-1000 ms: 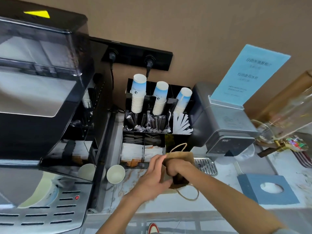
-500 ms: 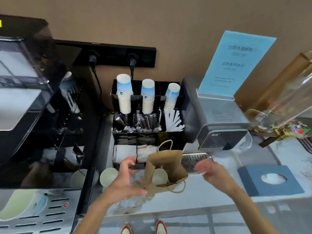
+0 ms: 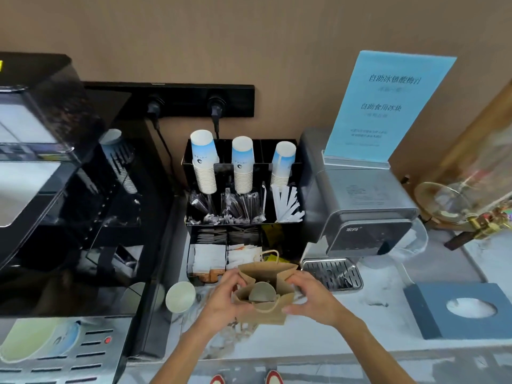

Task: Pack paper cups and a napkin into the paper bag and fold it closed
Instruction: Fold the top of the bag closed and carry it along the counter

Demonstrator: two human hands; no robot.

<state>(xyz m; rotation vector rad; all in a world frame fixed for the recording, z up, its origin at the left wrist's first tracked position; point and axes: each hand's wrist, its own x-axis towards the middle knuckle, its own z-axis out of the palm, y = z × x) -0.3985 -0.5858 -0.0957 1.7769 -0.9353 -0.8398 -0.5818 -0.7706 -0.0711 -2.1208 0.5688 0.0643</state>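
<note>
A brown paper bag [image 3: 279,275] with twine handles stands open on the marble counter in front of the black organizer. One paper cup [image 3: 261,291] sits inside it. My left hand [image 3: 225,296] grips the bag's left side and my right hand [image 3: 310,295] grips its right side, holding the mouth apart. Another paper cup [image 3: 180,296] stands upright on the counter just left of my left hand. White napkins [image 3: 207,257] lie in the organizer's lower compartments behind the bag.
Stacks of blue-and-white cups [image 3: 205,164] stand in the organizer [image 3: 279,236] with stirrers and straws. A large coffee machine [image 3: 55,189] fills the left. A grey dispenser [image 3: 363,209] with drip tray is right of the bag; a blue tissue box [image 3: 465,309] sits far right.
My right hand came out of the bag, swung right, then returned to the bag's right side. My left hand moved onto its left side. The bag now stands upright and open.
</note>
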